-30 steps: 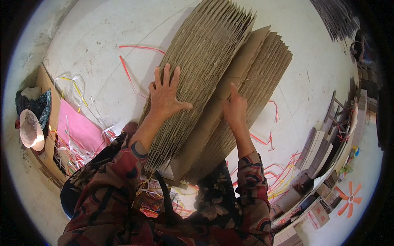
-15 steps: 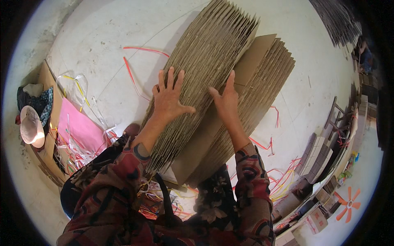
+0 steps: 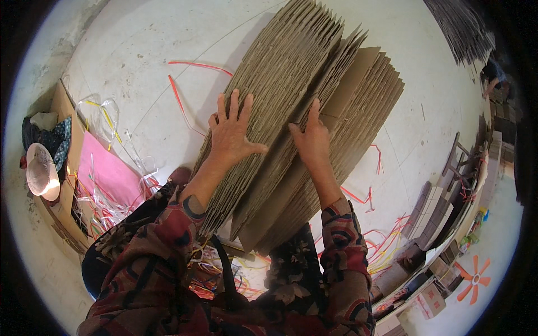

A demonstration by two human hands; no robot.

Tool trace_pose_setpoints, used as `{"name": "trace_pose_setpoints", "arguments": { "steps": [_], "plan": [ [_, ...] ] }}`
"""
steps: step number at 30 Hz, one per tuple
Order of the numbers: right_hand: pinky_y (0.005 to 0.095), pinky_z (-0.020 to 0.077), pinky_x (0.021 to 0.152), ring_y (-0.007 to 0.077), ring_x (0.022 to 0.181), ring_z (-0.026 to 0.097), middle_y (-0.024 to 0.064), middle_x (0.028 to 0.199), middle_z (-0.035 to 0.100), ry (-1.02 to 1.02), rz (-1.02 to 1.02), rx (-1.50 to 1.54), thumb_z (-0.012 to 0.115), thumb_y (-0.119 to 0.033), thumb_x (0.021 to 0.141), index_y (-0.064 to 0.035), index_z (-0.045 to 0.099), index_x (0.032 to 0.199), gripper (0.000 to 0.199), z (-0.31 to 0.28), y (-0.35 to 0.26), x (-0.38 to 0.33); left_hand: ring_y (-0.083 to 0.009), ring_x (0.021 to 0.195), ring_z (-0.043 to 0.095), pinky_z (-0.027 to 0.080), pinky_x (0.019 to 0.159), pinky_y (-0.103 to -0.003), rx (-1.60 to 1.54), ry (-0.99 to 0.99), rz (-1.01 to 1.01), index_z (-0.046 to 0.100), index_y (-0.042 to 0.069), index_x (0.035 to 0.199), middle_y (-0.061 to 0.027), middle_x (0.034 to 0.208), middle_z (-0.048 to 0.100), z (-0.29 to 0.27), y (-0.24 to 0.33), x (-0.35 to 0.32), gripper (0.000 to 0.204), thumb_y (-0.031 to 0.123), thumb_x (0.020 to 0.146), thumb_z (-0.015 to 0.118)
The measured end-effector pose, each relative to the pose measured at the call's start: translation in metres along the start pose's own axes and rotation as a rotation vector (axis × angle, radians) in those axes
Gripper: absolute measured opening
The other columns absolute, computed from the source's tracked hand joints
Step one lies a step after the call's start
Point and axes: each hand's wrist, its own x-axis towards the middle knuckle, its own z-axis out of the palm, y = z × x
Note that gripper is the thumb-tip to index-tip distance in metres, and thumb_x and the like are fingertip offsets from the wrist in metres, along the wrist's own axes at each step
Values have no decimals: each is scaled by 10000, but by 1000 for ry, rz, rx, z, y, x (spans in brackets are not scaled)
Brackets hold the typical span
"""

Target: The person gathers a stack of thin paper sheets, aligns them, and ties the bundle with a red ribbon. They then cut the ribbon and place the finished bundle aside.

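On the cardboard stack [image 3: 274,84], the left hand [image 3: 231,134] lies spread; the right hand [image 3: 314,140] (close by) pinches several sheets [image 3: 330,78]

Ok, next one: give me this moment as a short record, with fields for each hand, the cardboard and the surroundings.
Left hand: the left hand, fingers spread, over the left block of cardboard sheets
Right hand: the right hand, at the thin middle group of sheets, index finger extended; grip unclear
Cardboard: the right block lies beyond the middle group; a dark gap parts that group from the left block
Left side: pink sheet, pale hat
Right side: orange fan-like blades
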Motion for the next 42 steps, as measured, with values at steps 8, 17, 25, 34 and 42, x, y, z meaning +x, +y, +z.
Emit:
{"name": "trace_pose_setpoints", "arguments": {
  "steps": [8, 17, 25, 34, 42],
  "plan": [
    [421, 493, 597, 394, 674, 610, 240, 748, 598, 67, 75, 15, 585, -61, 754, 46, 148, 1385, 775, -20, -4, -9, -403, 1362, 71, 225, 989, -563, -9, -11, -5, 152, 177, 1443, -148, 1496, 104, 0, 2, 2, 1260, 544, 432, 808],
    [435, 485, 602, 390, 677, 612, 255, 752, 595, 24, 69, -13, 580, -52, 751, 61, 181, 1372, 747, -25, -23, -22, -409, 1358, 65, 235, 966, -547, -5, -28, -19, 155, 174, 1441, -154, 1490, 121, 1, 2, 0, 1229, 514, 463, 818],
    [436, 503, 633, 387, 721, 608, 246, 848, 596, -72, 87, -23, 627, -147, 780, 7, 94, 1409, 838, 5, -7, -18, -406, 1360, 64, 232, 971, -556, -14, -33, -20, 142, 181, 1445, -147, 1493, 116, -1, 6, 2, 1234, 497, 465, 823],
    [366, 354, 990, 322, 1205, 431, 221, 1339, 399, 697, 204, -50, 662, -215, 801, 12, 268, 1370, 728, -38, 92, -65, -370, 1348, 185, 294, 985, -519, -378, 112, -83, 71, 79, 1438, -205, 1475, 135, -5, -13, 8, 1276, 464, 481, 822],
    [363, 332, 998, 306, 1178, 434, 217, 1282, 430, 226, 116, 600, 605, -204, 836, -5, 139, 1402, 760, -1, 59, -64, -381, 1221, 369, 391, 899, -503, -146, -88, -84, 19, -48, 1403, -223, 1434, 221, -3, 26, 5, 1368, 426, 430, 856]
  ]
}}
